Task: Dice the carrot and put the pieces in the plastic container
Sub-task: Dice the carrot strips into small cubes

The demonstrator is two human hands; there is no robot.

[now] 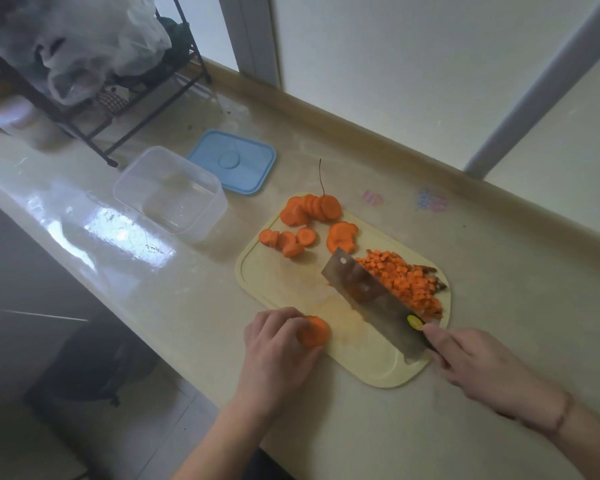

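On the worktop (361,427) lies a pale cutting board (371,362); the left hand (278,351) curls its fingers round a small stack of carrot rounds (314,331) at the board's near-left edge; the right hand (478,368) grips the handle of a cleaver (371,292), its blade resting edge-down across the board; behind the blade sits a heap of diced carrot (404,280); more carrot slices (309,220) lie at the far end; the clear plastic container (170,192) stands left of the board, with no carrot in it, a blue lid (232,161) just beyond.
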